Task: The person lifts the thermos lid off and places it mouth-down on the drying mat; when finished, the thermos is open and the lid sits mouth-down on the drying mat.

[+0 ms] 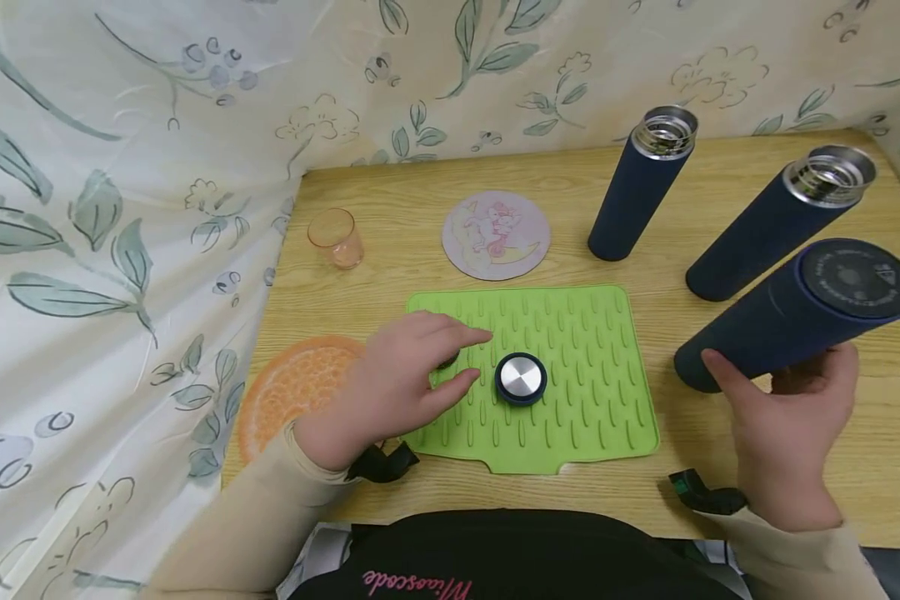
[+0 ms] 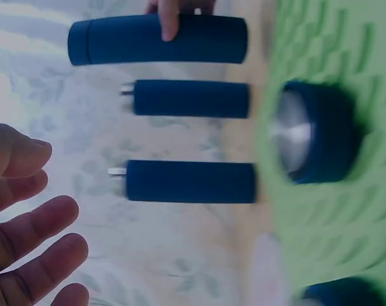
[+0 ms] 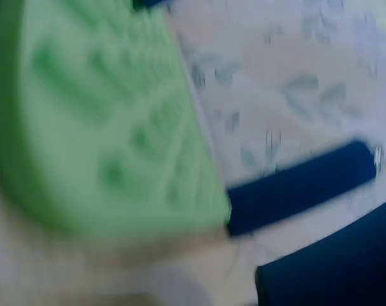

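My right hand grips a navy thermos flask near its lower end. That flask's upward end is a dark disc with small print; whether its lower end touches the table I cannot tell. My left hand is above the green silicone mat, fingers and thumb apart, holding nothing. Just right of its fingertips sits a flask lid with a silver top. A second dark lid, mostly hidden behind the left hand in the head view, also lies on the mat.
Two navy flasks without lids, one flask at the back and another flask farther right, stand upright. A pinkish glass, a round pink-patterned coaster and an orange round mat are on the wooden table. Floral cloth hangs behind.
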Demonstrator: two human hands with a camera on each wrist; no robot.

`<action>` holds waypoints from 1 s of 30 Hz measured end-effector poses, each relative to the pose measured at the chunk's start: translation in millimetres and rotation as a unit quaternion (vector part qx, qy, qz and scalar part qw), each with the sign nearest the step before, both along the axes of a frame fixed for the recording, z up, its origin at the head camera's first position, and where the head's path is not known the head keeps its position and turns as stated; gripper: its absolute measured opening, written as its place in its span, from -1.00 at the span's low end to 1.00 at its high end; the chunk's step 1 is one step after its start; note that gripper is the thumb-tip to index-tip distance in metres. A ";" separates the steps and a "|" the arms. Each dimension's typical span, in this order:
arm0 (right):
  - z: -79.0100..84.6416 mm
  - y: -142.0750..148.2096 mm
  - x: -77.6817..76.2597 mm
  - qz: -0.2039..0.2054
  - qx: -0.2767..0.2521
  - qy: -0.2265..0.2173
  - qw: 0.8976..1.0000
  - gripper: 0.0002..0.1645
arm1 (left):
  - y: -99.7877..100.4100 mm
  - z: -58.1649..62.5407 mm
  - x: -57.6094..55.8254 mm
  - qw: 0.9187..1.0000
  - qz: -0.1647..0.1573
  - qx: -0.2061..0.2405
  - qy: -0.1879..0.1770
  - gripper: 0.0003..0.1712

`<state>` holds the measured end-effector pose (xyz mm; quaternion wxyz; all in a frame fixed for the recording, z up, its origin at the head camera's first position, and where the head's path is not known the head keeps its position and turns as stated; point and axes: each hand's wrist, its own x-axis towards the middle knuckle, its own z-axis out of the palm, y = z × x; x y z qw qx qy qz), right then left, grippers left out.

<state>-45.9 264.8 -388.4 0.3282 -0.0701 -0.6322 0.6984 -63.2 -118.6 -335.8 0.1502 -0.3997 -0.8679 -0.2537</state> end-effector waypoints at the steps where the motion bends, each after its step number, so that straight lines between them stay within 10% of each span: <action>1: 2.0 -6.3 0.9 0.028 -0.003 0.017 0.999 0.05 | -0.7 7.5 -1.7 1.000 -0.004 0.004 0.009 -0.59; 8: 21.3 -51.3 5.7 0.175 0.129 0.051 0.975 0.16 | 0.6 55.6 -9.0 0.996 -0.044 0.059 0.058 -0.53; 16: 46.8 -84.3 17.2 0.254 0.342 0.011 0.905 0.22 | 5.9 96.8 -4.7 0.989 -0.120 0.090 -0.004 -0.20; 22: 51.1 -99.9 17.1 0.291 0.398 -0.004 0.870 0.18 | 4.3 102.0 0.5 0.970 -0.204 0.067 -0.113 -0.18; 30: 51.7 -111.5 17.4 0.327 0.377 -0.014 0.866 0.14 | 2.2 98.4 -1.2 0.962 -0.205 0.117 -0.137 -0.21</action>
